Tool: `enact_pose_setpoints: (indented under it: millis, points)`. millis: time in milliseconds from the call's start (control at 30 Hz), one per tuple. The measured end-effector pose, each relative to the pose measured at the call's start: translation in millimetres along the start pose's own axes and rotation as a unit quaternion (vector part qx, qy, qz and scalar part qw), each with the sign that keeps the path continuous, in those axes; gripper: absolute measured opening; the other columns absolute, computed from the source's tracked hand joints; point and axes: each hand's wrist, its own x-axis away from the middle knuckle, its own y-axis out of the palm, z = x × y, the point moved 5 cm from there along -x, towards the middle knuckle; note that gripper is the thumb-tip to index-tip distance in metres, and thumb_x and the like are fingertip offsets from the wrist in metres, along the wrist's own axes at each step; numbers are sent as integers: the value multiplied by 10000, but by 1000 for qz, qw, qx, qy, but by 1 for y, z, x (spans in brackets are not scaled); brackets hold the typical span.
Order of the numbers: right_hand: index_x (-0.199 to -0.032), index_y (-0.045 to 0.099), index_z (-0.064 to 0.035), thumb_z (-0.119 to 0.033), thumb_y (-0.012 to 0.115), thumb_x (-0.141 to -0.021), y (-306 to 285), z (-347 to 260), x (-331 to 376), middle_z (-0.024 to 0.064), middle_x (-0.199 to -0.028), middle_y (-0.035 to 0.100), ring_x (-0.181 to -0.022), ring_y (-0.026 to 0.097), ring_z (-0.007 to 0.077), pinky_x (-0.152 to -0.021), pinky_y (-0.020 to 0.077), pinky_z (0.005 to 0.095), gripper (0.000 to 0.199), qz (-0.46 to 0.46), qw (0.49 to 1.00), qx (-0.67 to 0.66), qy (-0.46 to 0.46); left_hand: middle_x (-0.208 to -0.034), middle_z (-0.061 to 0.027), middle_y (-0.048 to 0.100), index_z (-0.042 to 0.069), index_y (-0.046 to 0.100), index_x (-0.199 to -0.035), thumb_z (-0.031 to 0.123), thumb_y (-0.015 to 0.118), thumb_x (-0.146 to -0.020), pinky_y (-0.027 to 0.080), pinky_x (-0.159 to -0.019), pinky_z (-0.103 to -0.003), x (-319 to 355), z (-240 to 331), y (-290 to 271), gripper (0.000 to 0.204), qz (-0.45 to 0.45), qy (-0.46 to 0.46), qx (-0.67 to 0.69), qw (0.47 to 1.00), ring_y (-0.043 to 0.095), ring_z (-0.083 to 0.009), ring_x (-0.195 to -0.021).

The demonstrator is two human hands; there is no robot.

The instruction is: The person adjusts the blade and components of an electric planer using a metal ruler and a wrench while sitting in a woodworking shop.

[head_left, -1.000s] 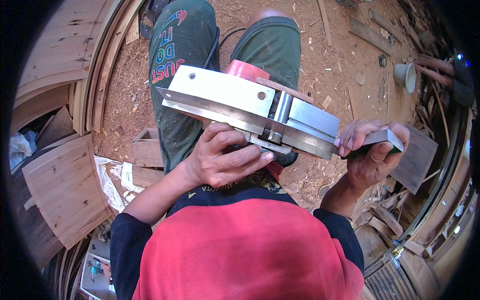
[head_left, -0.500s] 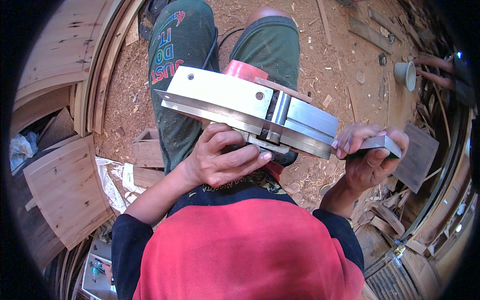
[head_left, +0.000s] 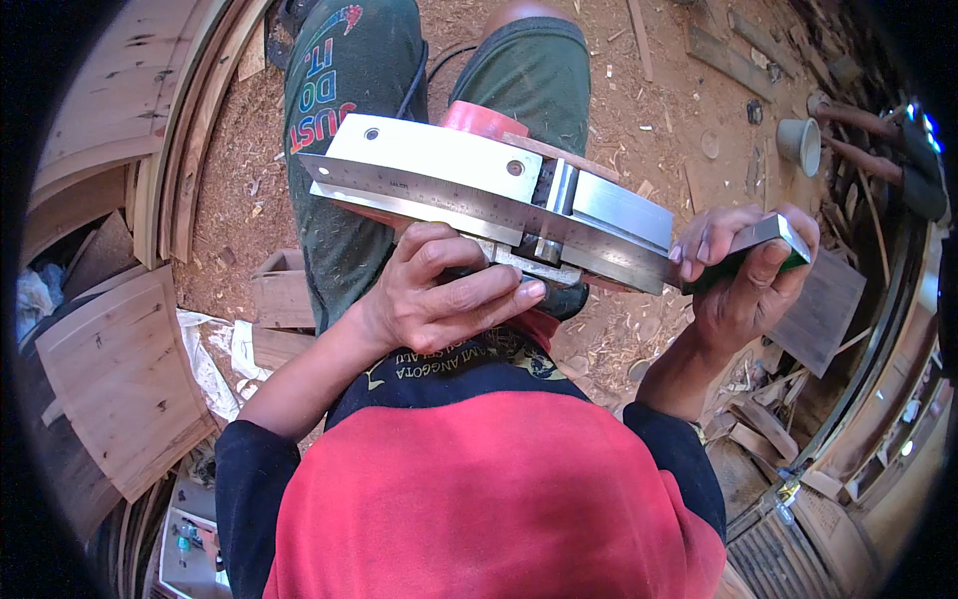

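Two hands: both yours, both busy.
Left hand [head_left: 439, 295]: grips the upturned electric planer [head_left: 499, 195], frame centre.
Right hand [head_left: 748, 285]: clenches the square's green stock [head_left: 763, 250]; its steel blade [head_left: 479, 205] lies across the planer's sole.

Woodworking workshop, dirt floor [head_left: 689, 110]. Sawdust and wood offcuts [head_left: 733, 60] litter that floor; curved timber boards [head_left: 125, 379] stacked at its left edge, further planks at its right.

Wood boards [head_left: 120, 369] crowd the left; sawdust floor [head_left: 679, 110] beyond the planer [head_left: 479, 190] lies open
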Motion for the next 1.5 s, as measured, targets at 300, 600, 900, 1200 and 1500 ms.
enact_pose_setpoints:
  millis: [300, 600, 900, 1200, 1500]
  points:
    - [-1027, 588, -82, -492, 503, -1124, -78, 65, -39, 65, -865, 639, -759, 644, 203, -744, 575, 405, 429, 276, 937, -212, 37, -1134, 95, 656, 216, 836, -1132, 180, 809, -679, 469, -867, -355, -10, 2, -1, 456, -19, -17, 0, 1000, 558, -161, -939]
    - [-1224, 604, -108, -354, 700, -1050, -93, 410, 6, 57, -1087, 672, -952, 693, 235, -836, 610, 475, 316, 412, 804, -327, 276, -1114, 47, 634, 228, 761, -1179, 229, 1010, -675, 443, -844, -427, -10, 4, -13, 562, -85, -41, -19, 995, 553, -221, -967]
    - [-1187, 624, -7, -354, 772, -981, -139, 496, 101, 164, -1177, 719, -1096, 717, 304, -907, 590, 499, 429, 302, 857, 189, 371, -1125, 17, 545, 263, 721, -1172, 167, 1005, -684, 439, -844, -456, -10, -3, -4, 573, -122, -37, -23, 992, 526, -250, -983]
    - [-1375, 635, -71, -405, 716, -961, -191, 443, 215, 187, -1389, 656, -1328, 598, 392, -1112, 490, 496, 538, -63, 711, 471, 519, -1155, 58, 545, 323, 771, -1155, 243, 966, -740, 437, -874, -474, -13, -1, -6, 466, -157, -16, -53, 986, 512, -256, -1027]
    - [-1319, 562, 1, -353, 506, -1068, -193, 421, 204, 292, -1269, 690, -1227, 638, 482, -1065, 462, 607, 437, -68, 662, 572, 479, -1204, 141, 624, 303, 815, -1175, 208, 804, -683, 417, -805, -375, -30, -1, -1, 501, -159, 20, -20, 987, 511, -159, -942]
